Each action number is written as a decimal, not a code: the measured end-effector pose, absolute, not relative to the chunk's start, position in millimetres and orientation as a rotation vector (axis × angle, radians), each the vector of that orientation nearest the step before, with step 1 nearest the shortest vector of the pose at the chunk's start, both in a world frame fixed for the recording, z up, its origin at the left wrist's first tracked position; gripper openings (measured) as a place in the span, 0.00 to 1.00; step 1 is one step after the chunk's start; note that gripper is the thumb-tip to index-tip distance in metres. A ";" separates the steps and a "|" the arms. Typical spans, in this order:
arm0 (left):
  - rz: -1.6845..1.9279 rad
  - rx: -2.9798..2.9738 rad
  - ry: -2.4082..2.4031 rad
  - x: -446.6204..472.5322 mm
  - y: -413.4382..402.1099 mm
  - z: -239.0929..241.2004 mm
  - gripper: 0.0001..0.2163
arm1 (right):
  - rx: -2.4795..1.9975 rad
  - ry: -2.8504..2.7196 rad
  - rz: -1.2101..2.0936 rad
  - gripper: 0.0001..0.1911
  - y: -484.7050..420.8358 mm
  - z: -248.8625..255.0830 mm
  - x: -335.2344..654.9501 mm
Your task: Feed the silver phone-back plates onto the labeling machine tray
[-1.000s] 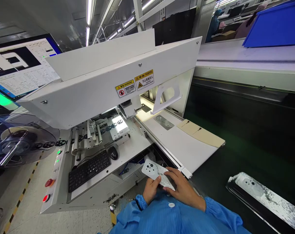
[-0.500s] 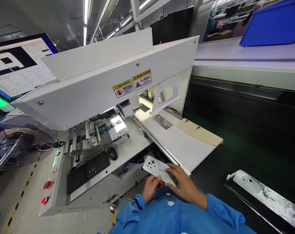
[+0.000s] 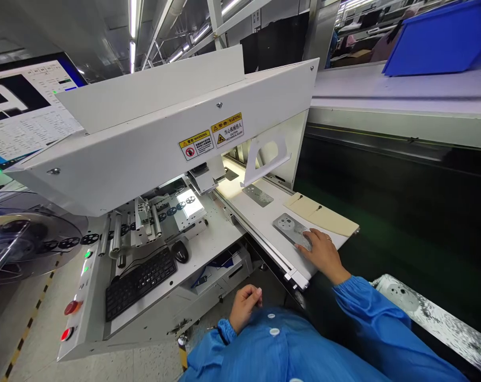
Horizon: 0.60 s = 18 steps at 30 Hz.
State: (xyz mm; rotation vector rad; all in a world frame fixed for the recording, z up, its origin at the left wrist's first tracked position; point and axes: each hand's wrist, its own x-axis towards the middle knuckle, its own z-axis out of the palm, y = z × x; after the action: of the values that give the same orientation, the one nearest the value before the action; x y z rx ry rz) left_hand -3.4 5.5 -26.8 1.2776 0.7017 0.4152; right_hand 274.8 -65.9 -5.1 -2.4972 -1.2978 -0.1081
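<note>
A phone back cover (image 3: 290, 229) with camera holes lies on the white conveyor (image 3: 260, 223). My right hand (image 3: 322, 252) grips the near right end of this cover, thumb on the close edge and fingers on the far one. Close to my body, my left hand (image 3: 245, 306) is held with its fingers curled in and nothing visible in them. Further up the conveyor sits a second back cover (image 3: 258, 196), and a third cover (image 3: 231, 174) is under the lit part of the machine.
The white machine housing (image 3: 164, 143) spans above the conveyor. On its left stand a keyboard (image 3: 140, 284), a mouse (image 3: 180, 252) and a reel of round black stickers (image 3: 13, 239). More patterned covers (image 3: 435, 323) rest at the lower right. A blue bin (image 3: 435, 42) stands at the upper right.
The cover was held in both hands before my body. My right hand has carried it up and right onto the conveyor, and my left hand has let go of it.
</note>
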 end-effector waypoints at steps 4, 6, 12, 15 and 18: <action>0.416 1.273 0.707 -2.6 5.1 -29.2 0.25 | -2.530 -1.294 -0.103 0.24 -59.4 -11.8 283.1; 0.411 1.269 0.711 -2.0 4.7 -29.8 0.26 | -2.535 -1.314 -0.104 0.24 -57.6 -14.8 283.3; 0.404 1.265 0.733 -1.0 4.4 -29.3 0.26 | -2.453 -1.497 -0.083 0.24 -56.0 -26.4 256.1; 0.396 1.269 0.735 0.3 4.6 -29.4 0.26 | -2.436 -1.541 -0.038 0.27 -55.0 -33.7 241.7; 0.391 1.271 0.738 1.5 4.7 -29.1 0.26 | -2.439 -1.535 -0.007 0.30 -54.7 -38.0 238.4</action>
State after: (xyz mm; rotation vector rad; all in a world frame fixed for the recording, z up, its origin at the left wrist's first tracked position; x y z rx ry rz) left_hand 1.5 4.7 -29.1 1.2714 0.7375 0.3906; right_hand 238.4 -54.7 -38.0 -2.4385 -1.5352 -0.0066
